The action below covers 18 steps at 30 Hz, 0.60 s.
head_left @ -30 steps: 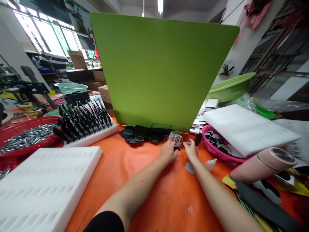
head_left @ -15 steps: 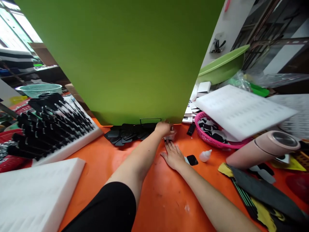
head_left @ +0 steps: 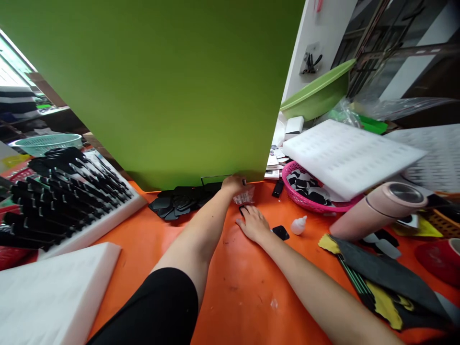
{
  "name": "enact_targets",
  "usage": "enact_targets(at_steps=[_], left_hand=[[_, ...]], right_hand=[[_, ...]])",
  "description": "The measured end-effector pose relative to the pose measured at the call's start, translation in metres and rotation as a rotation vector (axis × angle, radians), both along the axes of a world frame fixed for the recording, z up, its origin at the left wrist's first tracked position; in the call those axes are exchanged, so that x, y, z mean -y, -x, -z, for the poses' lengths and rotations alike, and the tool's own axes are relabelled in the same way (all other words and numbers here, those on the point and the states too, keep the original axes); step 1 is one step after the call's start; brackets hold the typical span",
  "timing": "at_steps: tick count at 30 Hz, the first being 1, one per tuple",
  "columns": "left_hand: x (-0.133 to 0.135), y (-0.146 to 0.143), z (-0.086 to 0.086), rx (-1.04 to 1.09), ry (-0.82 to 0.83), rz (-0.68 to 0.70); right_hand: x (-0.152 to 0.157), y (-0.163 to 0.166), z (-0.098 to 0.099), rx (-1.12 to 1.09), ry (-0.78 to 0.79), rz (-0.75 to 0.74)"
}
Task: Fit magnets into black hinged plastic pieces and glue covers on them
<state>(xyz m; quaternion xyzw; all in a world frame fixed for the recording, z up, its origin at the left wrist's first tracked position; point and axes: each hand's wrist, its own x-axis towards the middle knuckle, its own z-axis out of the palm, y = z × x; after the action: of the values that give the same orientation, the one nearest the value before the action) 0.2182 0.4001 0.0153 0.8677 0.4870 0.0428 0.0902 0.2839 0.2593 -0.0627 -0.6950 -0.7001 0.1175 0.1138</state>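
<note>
Leftmost, a slotted white foam block [head_left: 53,292] lies flat on the orange tabletop [head_left: 230,302]. Behind it, a second foam block [head_left: 115,214] holds rows of black pieces [head_left: 68,196] tilted in its slots; presumably the slots keep them apart and in order. Next, flat black plates [head_left: 179,201] lie overlapped in a loose heap at the foot of the green board [head_left: 172,96], probably put there to be within reach.

Left hand [head_left: 233,184]: stretched forward to the board's foot, fingers curled, a small dark item [head_left: 245,182] at the fingertips. Blur; cannot tell whether it is pinched. The clear container [head_left: 245,196] sits just below and right of these fingers; contents unclear.

Right hand [head_left: 254,223]: palm down, fingers extended and slightly spread. A small black piece [head_left: 242,209] shows at its fingertips, just in front of the container; the flat pose suggests steadying, though contact is uncertain.

Further right, a dark square pad [head_left: 281,233] lies beside the right wrist, then a small bottle [head_left: 298,225] stands upright, nozzle up, likely to avoid leaking. Last, a pink basket [head_left: 302,201] of black and white pieces, partly roofed by a foam sheet [head_left: 352,158].
</note>
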Motion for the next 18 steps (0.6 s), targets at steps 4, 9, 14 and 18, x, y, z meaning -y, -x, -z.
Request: enact_targets(at_steps=[4, 9, 14, 18], left_hand=[[-0.002, -0.002, 0.003, -0.004, 0.009, -0.012], [-0.005, -0.005, 0.001, -0.012, 0.013, -0.044], [0.002, -0.005, 0.001, -0.009, -0.023, -0.068], [0.015, -0.007, 0.005, -0.004, -0.072, -0.069]], right_hand=[[-0.009, -0.001, 0.003, -0.003, 0.014, 0.058], [-0.002, 0.000, 0.003, -0.003, 0.002, 0.032], [0.017, 0.007, 0.008, -0.008, -0.025, 0.025], [0.029, 0.008, 0.009, -0.042, -0.060, -0.017]])
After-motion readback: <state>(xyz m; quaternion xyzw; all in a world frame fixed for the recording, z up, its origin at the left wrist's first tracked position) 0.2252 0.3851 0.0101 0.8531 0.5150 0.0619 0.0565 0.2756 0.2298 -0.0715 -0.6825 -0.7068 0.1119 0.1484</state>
